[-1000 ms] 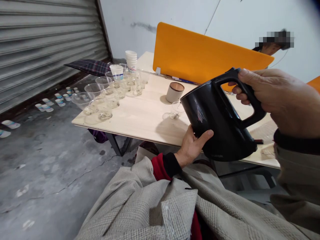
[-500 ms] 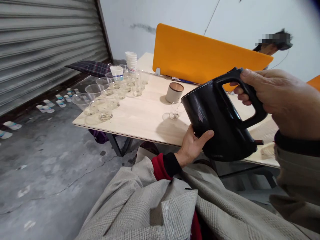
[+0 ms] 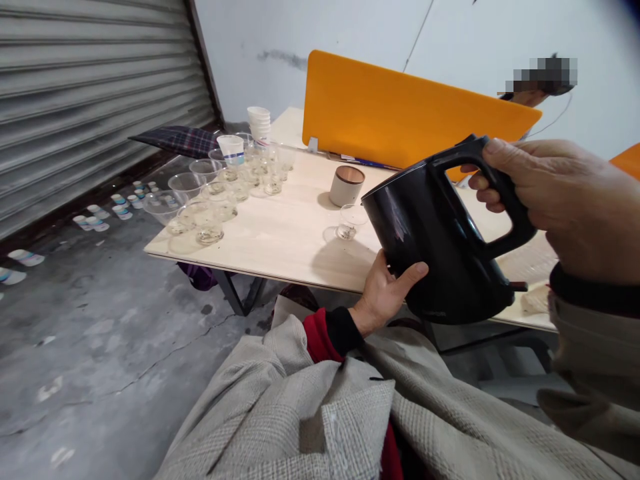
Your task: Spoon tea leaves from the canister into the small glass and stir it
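A black electric kettle (image 3: 430,247) is tilted to the left over the wooden table's near edge. My right hand (image 3: 565,193) is wrapped round its handle. Against the kettle's lower left side rests my left hand (image 3: 383,290), thumb up on the body and the other fingers partly hidden. Just left of the spout stands a clear plastic cup (image 3: 349,223) with a little dark matter at its bottom; whether liquid is flowing I cannot make out. Behind that cup is a whitish canister (image 3: 346,190) with a brown top.
Several clear cups (image 3: 210,230) crowd the table's (image 3: 270,247) left side, near a stack of white paper cups (image 3: 259,123). An orange divider (image 3: 410,110) runs along the back, with a person (image 3: 537,83) beyond. Several small paper cups (image 3: 95,220) lie on the floor by the shutter (image 3: 100,87).
The view has shifted very slightly. Both hands and the tilted kettle keep nearly the same position.
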`<action>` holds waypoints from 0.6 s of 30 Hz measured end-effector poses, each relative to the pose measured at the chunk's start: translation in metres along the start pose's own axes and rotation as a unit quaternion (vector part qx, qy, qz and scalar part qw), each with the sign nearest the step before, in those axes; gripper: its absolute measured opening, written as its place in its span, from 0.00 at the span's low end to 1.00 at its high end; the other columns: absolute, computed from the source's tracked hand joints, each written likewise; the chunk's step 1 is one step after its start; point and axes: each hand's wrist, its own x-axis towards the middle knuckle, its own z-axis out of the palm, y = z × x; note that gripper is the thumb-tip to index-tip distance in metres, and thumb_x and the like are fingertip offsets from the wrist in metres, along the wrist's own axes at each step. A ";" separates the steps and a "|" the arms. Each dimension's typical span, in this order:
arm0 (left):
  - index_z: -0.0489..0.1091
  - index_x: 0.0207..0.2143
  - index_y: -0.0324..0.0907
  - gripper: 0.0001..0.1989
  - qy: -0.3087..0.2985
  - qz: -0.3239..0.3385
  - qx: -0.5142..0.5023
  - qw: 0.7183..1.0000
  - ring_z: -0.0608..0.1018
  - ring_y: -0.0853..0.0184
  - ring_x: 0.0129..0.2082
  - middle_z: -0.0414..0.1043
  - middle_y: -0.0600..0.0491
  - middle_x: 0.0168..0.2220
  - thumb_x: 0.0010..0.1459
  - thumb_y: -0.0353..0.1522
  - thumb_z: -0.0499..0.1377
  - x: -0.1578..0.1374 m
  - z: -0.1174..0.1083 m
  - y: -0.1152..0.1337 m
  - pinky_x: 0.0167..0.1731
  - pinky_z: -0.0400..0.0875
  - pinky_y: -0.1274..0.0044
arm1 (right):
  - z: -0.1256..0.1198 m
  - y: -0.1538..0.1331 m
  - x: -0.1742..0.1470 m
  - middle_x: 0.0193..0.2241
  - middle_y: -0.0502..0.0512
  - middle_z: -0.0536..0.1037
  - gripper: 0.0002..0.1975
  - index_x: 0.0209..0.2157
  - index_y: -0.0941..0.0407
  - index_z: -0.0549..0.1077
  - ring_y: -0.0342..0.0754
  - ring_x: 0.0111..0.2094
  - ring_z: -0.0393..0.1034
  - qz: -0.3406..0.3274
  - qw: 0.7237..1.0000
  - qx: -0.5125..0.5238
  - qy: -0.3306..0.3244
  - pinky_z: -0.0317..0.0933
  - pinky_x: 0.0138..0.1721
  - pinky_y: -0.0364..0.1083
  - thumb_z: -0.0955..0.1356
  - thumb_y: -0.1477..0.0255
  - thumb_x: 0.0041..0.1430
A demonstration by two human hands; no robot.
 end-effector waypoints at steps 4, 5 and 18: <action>0.68 0.60 0.41 0.40 -0.006 -0.005 0.004 1.000 0.79 0.49 0.59 0.77 0.40 0.59 0.54 0.53 0.74 0.000 0.000 0.001 0.61 0.75 0.56 | -0.002 -0.006 -0.005 0.22 0.52 0.71 0.22 0.24 0.55 0.71 0.40 0.21 0.61 0.055 0.998 0.015 -0.004 0.50 0.22 0.45 0.65 0.68 0.76; 0.68 0.59 0.40 0.40 -0.004 0.001 0.015 1.000 0.79 0.50 0.59 0.77 0.40 0.59 0.53 0.53 0.74 0.000 0.000 0.002 0.61 0.75 0.56 | -0.003 -0.004 -0.007 0.22 0.52 0.70 0.22 0.24 0.55 0.70 0.40 0.21 0.61 0.064 0.998 0.026 0.002 0.50 0.22 0.45 0.65 0.68 0.76; 0.69 0.56 0.41 0.40 -0.005 0.017 0.016 1.000 0.80 0.53 0.55 0.78 0.41 0.57 0.50 0.54 0.76 0.000 0.001 0.005 0.58 0.77 0.60 | -0.011 0.019 -0.010 0.26 0.52 0.72 0.16 0.31 0.55 0.77 0.40 0.22 0.63 0.027 0.997 0.066 0.017 0.52 0.19 0.43 0.67 0.64 0.72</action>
